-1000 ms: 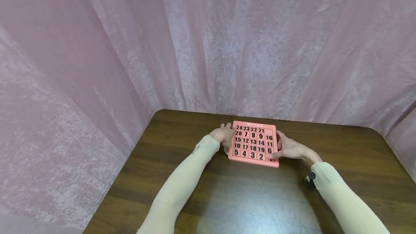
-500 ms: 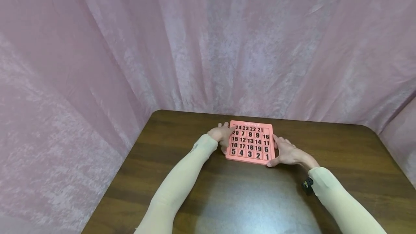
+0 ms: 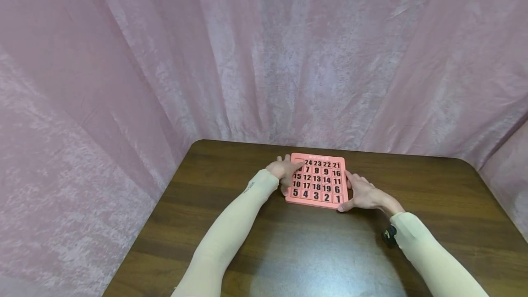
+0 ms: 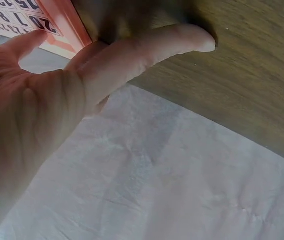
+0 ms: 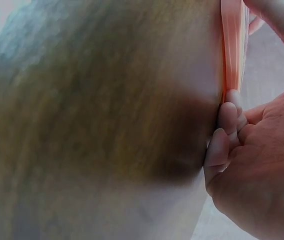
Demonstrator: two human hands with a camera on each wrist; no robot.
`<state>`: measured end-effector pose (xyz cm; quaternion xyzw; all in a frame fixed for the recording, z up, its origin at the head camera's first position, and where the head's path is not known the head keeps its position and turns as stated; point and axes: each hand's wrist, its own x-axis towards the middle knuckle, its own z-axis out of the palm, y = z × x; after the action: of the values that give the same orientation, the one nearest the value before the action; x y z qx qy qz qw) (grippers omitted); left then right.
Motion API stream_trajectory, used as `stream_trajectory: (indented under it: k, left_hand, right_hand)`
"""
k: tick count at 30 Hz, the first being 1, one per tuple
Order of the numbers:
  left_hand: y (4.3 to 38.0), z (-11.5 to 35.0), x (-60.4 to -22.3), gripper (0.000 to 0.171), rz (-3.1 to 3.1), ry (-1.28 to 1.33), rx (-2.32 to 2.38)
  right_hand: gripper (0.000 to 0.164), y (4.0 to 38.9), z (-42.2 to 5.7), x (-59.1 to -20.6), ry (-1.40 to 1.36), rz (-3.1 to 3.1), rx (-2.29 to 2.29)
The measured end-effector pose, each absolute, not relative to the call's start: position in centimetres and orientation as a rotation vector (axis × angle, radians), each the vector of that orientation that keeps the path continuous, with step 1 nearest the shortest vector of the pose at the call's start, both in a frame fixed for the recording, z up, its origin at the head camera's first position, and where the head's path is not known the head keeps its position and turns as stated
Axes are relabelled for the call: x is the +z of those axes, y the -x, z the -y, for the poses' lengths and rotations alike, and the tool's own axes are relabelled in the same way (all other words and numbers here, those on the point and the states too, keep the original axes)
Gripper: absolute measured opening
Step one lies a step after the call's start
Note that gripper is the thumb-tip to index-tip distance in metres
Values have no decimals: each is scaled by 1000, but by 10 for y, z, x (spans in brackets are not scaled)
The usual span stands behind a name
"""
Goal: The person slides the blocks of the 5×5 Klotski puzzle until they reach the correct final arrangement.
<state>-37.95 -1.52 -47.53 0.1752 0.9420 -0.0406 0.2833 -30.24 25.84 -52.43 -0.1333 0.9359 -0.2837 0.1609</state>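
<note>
Number puzzle: pink, numbered tiles (image 3: 316,178); flat, between the two hands.
Right hand (image 3: 364,195): grasping the puzzle frame, thumb at the near corner, fingers curled along the side edge.
Left hand (image 3: 281,170): fingers extended, not clenched; one fingertip touching the tiles beside tile 20 (image 4: 43,24).
Vacant slot (image 3: 299,161): far corner, beside the left hand's fingertip.
Change, since half a second ago: far row 24-23-22-21 shifted toward the right hand; slot formerly at that row's right end.
Table (image 3: 231,173): brown wood, beneath both hands.
Curtain (image 3: 264,58): pink, beyond both hands.
</note>
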Motion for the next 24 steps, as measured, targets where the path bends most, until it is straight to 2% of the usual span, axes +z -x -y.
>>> stream_trajectory:
  k: [10, 18, 24]
  left_hand:
    - [380, 33, -482, 107, -2551, -589, -85]
    - [379, 44, -483, 112, -2578, -630, 44]
    - [376, 43, -483, 106, -2600, -624, 56]
  right_hand:
    - [137, 302, -258, -526, 392, -2706, -786]
    - [137, 301, -260, -526, 394, -2722, -791]
    - [136, 301, -260, -526, 376, -2715, -796]
